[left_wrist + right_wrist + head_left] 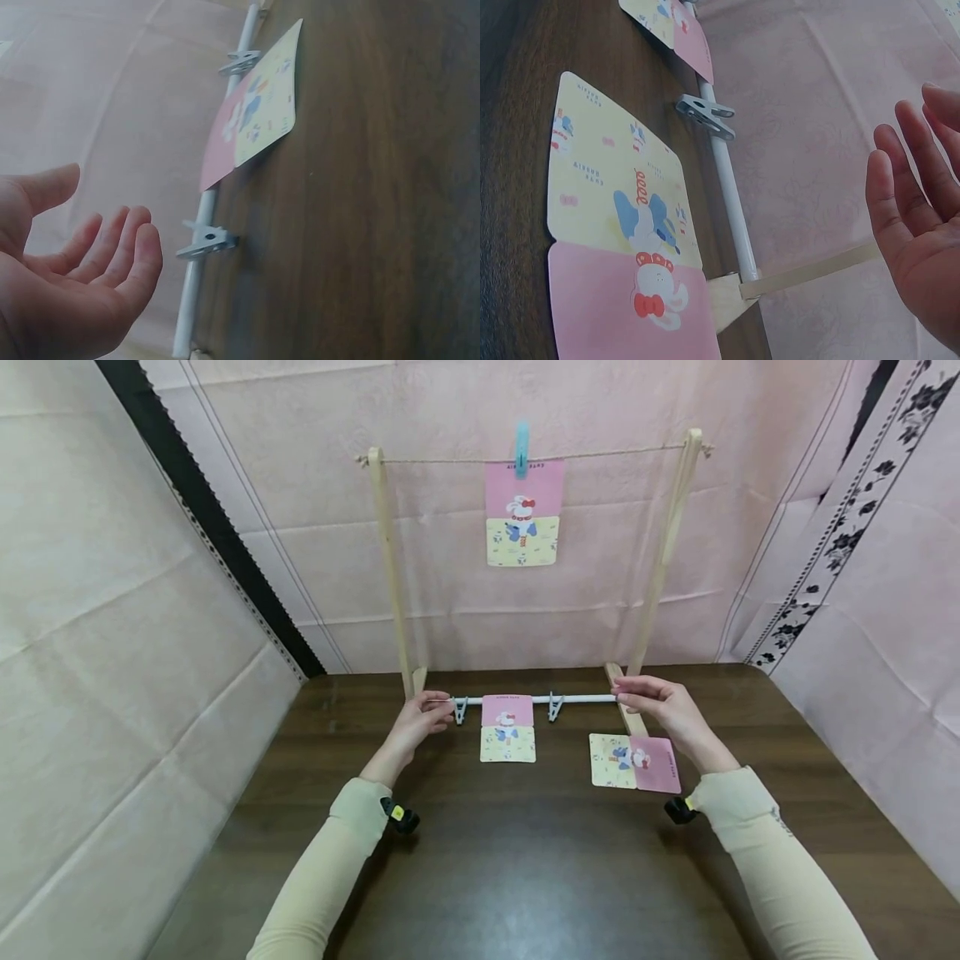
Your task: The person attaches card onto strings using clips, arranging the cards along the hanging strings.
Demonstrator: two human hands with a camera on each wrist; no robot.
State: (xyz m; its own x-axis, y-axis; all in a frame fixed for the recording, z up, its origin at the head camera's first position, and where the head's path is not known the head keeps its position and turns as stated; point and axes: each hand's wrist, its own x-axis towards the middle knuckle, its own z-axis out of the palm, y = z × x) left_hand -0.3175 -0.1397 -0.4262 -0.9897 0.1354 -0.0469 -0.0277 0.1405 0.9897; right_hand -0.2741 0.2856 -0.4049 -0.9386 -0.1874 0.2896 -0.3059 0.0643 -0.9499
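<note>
A white rod (581,699) runs crosswise low between the two feet of a wooden stand. My left hand (424,717) is at its left end in the head view, but the left wrist view shows this hand (97,270) apart from the rod, fingers loosely bent. At the other end, my right hand (663,706) holds nothing; in the right wrist view its fingers (919,172) are spread. Two grey-blue clips (461,710) (555,707) sit on the rod. Between them a pink and yellow bunny card (507,745) covers part of the rod. Another such card (637,764) lies on the table below my right hand.
Two wooden posts (390,560) (663,552) carry a string (442,461) across the top. From it hangs a third bunny card (522,543) under a bright blue clothespin (522,447). Pink cloth (300,568) backs the dark wooden table (510,860).
</note>
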